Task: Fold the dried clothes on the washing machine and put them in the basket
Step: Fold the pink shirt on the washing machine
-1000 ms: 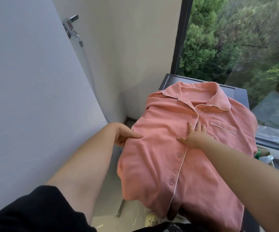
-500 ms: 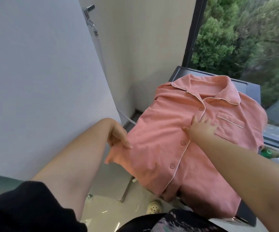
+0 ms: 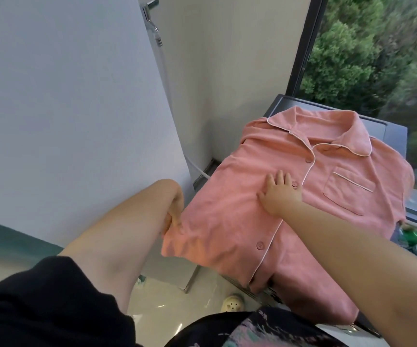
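Atop washing machine (image 3: 394, 133): pink shirt (image 3: 227, 211); left hand (image 3: 174, 213) pinches edge; right hand (image 3: 281, 194) pressing flat

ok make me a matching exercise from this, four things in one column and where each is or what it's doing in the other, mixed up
1 left hand
2 right hand
3 pink shirt
4 tap

a spread over the washing machine
b pressing flat on the shirt front
c high on the wall
d gripping the shirt's side edge

Pairs: 1-d, 2-b, 3-a, 4-c
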### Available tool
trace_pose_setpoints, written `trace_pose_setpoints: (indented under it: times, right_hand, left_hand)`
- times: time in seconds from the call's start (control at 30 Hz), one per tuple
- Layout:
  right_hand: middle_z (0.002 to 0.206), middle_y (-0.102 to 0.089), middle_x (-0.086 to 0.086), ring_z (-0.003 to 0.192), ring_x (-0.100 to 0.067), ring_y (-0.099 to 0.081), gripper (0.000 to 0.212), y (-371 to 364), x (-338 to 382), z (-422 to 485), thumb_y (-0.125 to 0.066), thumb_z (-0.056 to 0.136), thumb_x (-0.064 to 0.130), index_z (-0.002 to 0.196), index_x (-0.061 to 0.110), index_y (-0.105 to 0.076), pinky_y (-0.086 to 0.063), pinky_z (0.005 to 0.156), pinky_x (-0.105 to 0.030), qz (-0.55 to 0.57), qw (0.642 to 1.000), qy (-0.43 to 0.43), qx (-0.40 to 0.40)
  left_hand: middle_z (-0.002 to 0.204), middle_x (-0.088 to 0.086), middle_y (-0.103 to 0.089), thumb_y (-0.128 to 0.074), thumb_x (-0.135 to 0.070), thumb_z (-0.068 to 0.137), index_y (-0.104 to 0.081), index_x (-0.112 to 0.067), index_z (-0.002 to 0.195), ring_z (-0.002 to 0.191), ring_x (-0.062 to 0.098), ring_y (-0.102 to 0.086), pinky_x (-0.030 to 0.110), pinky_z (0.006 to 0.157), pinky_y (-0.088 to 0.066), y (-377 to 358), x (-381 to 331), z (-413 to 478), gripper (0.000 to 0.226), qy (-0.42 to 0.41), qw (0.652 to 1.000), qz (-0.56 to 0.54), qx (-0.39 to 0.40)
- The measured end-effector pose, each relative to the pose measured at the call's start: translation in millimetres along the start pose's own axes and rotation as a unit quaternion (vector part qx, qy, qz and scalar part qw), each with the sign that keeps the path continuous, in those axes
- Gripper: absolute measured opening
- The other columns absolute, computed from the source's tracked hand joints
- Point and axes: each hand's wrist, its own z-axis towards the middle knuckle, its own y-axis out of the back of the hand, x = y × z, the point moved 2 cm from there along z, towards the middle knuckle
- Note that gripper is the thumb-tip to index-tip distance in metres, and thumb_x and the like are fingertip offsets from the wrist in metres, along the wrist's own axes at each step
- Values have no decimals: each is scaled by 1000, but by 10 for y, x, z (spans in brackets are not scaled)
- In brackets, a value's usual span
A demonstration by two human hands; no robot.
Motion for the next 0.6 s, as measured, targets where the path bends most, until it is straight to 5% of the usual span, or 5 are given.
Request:
trace_pose_setpoints:
  times: [0.13, 0.23, 0.37, 0.5, 0.6]
  right_hand:
    - [148, -28, -10, 135, -31, -27, 49, 55, -70, -24, -36, 96, 39, 136, 12, -36, -28, 108, -48, 50, 996, 47, -61]
    - [148, -31, -15, 131, -33, -34, 43, 114, -290, -41, -39, 96, 28, 134, 7, -39, -29, 106, -44, 78, 990, 23, -113]
    - [155, -16, -18, 142, -32, -18, 50, 120, -726, -15, -37, 98, 33, 140, 6, -32, -19, 113, -47, 85, 989, -65, -99]
    - [158, -8, -15, 145, -31, -9, 59, 126, -1090, 7, -36, 97, 36, 148, 10, -20, -13, 115, -47, 83, 989, -107, -65]
    - [158, -7, -15, 145, -31, -10, 60, 193, -1237, 67, -37, 96, 35, 149, 12, -20, -13, 116, -48, 85, 987, -121, -65]
  left_hand:
    - [105, 5, -64, -55, -19, 94, -59, -7, 123, 106, 24, -59, 33, 89, -45, 250, -349, -394, 31, -12, 948, 109, -299]
    - [125, 7, -59, -46, -11, 91, -58, -11, 121, 115, 28, -57, 36, 87, -46, 499, -775, -496, 32, -89, 864, 63, -492]
    - [139, 10, -45, -46, -21, 91, -45, -16, 135, 128, 30, -44, 40, 105, -37, 672, -1371, -388, 44, -196, 802, 98, -556]
    - [160, 6, 0, -43, -34, 98, -9, -24, 152, 147, 28, -3, 45, 117, -10, 820, -1807, -258, 65, -247, 814, 69, -521]
    - [160, 3, 11, -40, -34, 99, -3, -26, 153, 147, 27, 8, 48, 116, -5, 995, -2061, -281, 65, -266, 806, 62, -525]
